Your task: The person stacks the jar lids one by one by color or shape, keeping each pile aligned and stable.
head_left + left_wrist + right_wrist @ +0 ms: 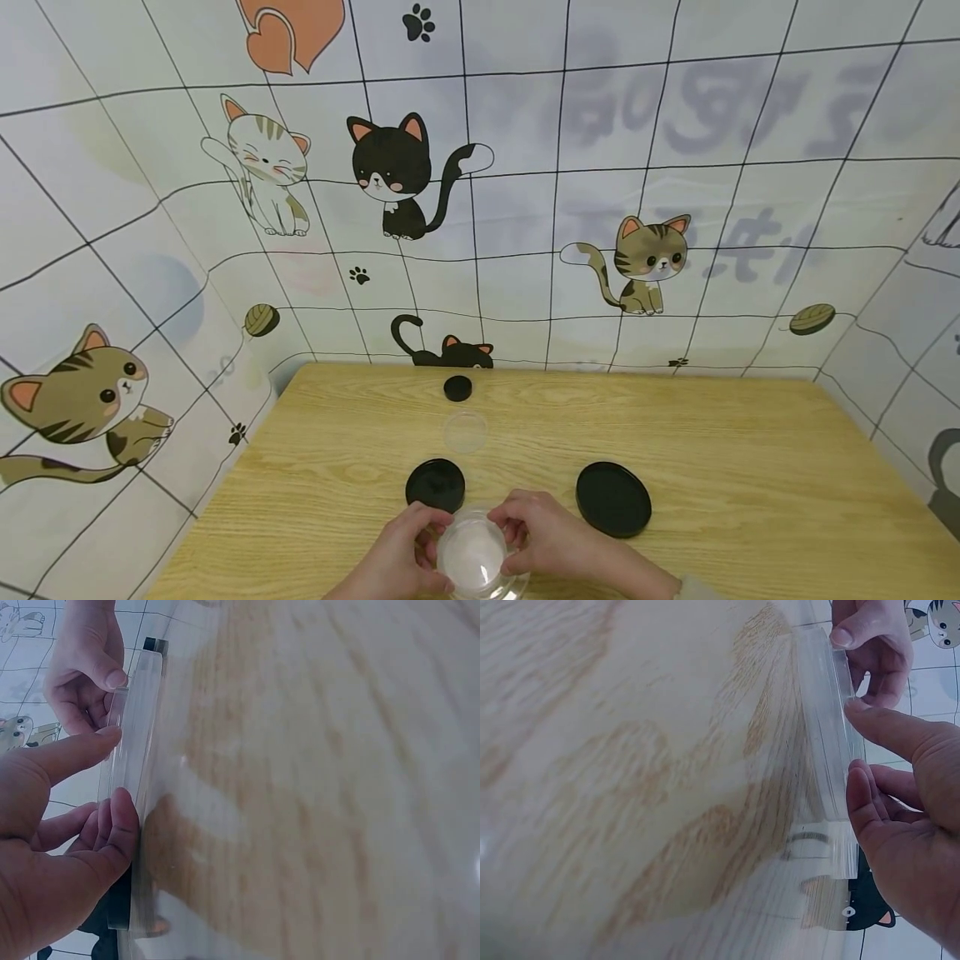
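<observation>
Near the table's front edge, a clear round shallow container [472, 557] sits between my two hands, over or inside a wider clear rim [519, 585]. My left hand [399, 552] grips its left side, with thumb and fingers on the edge. From the right, my right hand [553, 537] grips the opposite edge with curled fingers. Seen from the side in the left wrist view, the clear wall [139, 724] stands low on the tabletop; the right wrist view shows the clear wall [825, 720] too. Just behind the left fingers lies a round black lid [435, 483].
A larger black lid [613, 500] lies to the right of the hands. Farther back are a clear disc [465, 432] and a small black lid [457, 387]. The wooden table [735, 483] meets a cat-printed cloth backdrop [517, 200] behind and at both sides.
</observation>
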`<state>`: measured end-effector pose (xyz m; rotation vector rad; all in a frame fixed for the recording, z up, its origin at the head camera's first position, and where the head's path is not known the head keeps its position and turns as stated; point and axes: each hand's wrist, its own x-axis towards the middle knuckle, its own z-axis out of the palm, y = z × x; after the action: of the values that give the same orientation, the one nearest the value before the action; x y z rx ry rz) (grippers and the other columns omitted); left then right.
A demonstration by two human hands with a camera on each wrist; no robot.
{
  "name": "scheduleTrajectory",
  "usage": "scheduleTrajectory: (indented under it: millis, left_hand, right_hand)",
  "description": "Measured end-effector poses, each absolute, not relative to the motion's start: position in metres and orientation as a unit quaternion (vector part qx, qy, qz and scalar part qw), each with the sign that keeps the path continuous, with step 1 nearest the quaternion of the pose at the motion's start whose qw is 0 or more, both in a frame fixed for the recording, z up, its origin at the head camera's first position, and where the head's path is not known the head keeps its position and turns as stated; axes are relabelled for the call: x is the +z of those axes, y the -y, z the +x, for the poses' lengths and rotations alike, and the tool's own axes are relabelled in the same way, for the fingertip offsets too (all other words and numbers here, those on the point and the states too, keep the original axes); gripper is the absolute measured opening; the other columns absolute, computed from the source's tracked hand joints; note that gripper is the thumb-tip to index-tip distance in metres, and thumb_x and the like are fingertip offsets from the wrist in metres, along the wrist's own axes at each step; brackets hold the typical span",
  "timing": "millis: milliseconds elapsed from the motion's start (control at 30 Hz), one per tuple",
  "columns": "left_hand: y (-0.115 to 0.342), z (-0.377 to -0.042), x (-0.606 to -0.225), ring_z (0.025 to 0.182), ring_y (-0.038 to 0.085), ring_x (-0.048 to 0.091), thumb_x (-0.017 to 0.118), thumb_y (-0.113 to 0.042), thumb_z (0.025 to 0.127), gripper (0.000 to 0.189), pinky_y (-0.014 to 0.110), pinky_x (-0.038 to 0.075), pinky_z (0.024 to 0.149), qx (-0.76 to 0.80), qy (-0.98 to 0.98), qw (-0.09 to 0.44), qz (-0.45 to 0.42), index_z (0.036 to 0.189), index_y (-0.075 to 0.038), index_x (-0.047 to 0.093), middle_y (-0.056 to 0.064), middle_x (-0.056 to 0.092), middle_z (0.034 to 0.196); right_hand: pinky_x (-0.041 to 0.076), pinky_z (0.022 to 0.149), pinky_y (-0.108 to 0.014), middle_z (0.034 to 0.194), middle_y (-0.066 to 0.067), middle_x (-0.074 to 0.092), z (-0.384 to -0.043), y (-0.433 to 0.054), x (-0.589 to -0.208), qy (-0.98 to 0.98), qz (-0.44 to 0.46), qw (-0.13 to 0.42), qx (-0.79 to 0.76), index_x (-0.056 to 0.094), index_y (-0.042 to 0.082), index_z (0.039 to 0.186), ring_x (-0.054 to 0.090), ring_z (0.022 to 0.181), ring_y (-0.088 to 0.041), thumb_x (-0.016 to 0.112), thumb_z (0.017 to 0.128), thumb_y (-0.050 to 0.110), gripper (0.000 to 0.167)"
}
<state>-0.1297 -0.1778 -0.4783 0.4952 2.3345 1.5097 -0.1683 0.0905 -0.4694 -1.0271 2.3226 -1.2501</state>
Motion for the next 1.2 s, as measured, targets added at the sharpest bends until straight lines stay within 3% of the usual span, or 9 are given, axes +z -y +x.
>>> scheduleTrajectory:
  millis: [867, 1067, 1200]
  left_hand:
    - [0.179, -0.133, -0.48, 0.075, 0.008, 0.056, 0.093, 0.003, 0.067, 0.06, 0.021, 0.05, 0.065, 0.524, -0.818, 0.152, 0.183, 0.119, -0.001, 0.064, 0.004, 0.051, 0.099]
    - [0.183, -0.135, -0.474, 0.076, 0.011, 0.057, 0.093, -0.001, 0.07, 0.061, 0.022, 0.052, 0.066, 0.531, -0.813, 0.162, 0.177, 0.124, -0.001, 0.062, 0.006, 0.052, 0.104]
    - [0.189, -0.142, -0.463, 0.076, 0.012, 0.058, 0.092, -0.004, 0.074, 0.063, 0.025, 0.054, 0.068, 0.53, -0.812, 0.137, 0.203, 0.128, 0.002, 0.06, 0.013, 0.054, 0.112]
  right_hand:
    - [0.053, 0.073, -0.02, 0.093, 0.01, 0.058, -0.169, -0.09, -0.468, -0.812, -0.357, 0.167, -0.431, 0.069, 0.0, 0.118, 0.055, 0.081, 0.001, 0.091, 0.075, 0.006, 0.049]
    - [0.054, 0.072, -0.022, 0.102, 0.004, 0.059, -0.169, -0.091, -0.465, -0.799, -0.332, 0.187, -0.465, 0.066, 0.002, 0.125, 0.058, 0.078, -0.003, 0.09, 0.077, 0.005, 0.054]
    - [0.053, 0.072, -0.024, 0.107, -0.003, 0.06, -0.175, -0.094, -0.459, -0.797, -0.322, 0.176, -0.48, 0.064, 0.002, 0.129, 0.058, 0.077, -0.007, 0.089, 0.08, 0.007, 0.056]
